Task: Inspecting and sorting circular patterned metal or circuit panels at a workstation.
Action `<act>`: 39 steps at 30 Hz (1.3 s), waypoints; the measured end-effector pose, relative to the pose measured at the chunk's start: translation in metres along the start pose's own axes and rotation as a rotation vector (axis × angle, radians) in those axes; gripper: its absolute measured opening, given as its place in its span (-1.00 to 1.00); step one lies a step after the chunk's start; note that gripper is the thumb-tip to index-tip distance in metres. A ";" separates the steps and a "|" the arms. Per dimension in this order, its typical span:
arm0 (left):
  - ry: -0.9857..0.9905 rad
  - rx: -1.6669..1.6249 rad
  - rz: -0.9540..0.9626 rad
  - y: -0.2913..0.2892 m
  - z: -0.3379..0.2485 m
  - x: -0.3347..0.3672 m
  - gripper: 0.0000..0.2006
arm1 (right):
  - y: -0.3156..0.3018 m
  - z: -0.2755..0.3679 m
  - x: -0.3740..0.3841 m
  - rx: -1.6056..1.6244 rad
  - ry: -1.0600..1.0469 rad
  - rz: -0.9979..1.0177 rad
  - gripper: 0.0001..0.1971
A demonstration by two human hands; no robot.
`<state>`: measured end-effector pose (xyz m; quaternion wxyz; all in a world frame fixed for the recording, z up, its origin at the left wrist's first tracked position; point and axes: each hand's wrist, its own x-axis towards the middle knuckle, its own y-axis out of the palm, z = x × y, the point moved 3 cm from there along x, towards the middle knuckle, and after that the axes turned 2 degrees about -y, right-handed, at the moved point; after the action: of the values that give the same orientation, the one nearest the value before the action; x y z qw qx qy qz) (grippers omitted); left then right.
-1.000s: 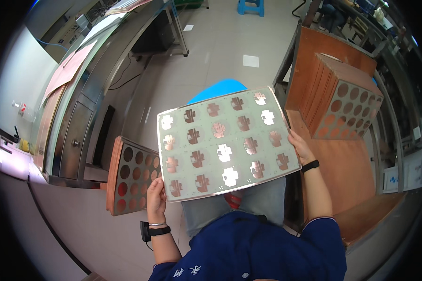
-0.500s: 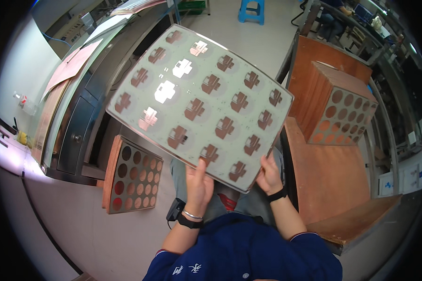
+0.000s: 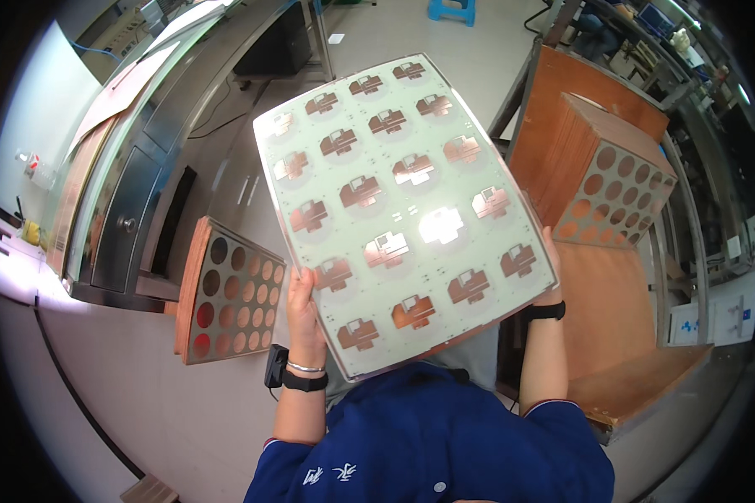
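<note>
Held up before me is a large pale green circuit board panel [image 3: 373, 222] with rows of copper-coloured patches, tilted, its surface glinting near the middle. My left hand [image 3: 304, 310] grips its left edge close to the lower corner, thumb on the face. At the lower right edge, my right hand [image 3: 551, 264] is closed around the panel, most of its fingers hidden behind it. To the left stands a stack of panels with round copper dots [image 3: 239, 293]. A thicker stack of similar dotted panels [image 3: 617, 189] rests to my right.
The right stack sits on a wooden rack [image 3: 604, 310] with a raised back board. At the left is a metal-framed desk with a drawer [image 3: 117, 235] and pink sheets [image 3: 130, 88]. A blue stool [image 3: 451, 10] stands far ahead; another person [image 3: 596, 33] sits at the far right.
The panel has turned and come closer to my body, its bright glint shifting across the face. My left hand has moved left to the side edge; my right hand has moved right and up.
</note>
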<state>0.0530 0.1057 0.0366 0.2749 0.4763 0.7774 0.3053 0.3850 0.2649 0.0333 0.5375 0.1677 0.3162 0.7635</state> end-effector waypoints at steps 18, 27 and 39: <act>0.059 0.101 -0.034 0.006 -0.015 -0.004 -0.61 | 0.010 0.001 -0.003 -0.289 -0.025 0.000 -0.58; 0.051 0.319 0.087 0.008 -0.021 -0.019 -0.57 | 0.002 0.014 0.036 -0.298 0.010 0.009 -0.65; 0.230 0.153 0.034 0.024 -0.055 0.014 -0.72 | 0.053 0.034 0.031 -0.267 -0.263 0.093 -0.70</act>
<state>0.0215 0.1152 0.0892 0.1418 0.4709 0.8166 0.3022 0.3557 0.2918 0.0911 0.5557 0.2079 0.1311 0.7942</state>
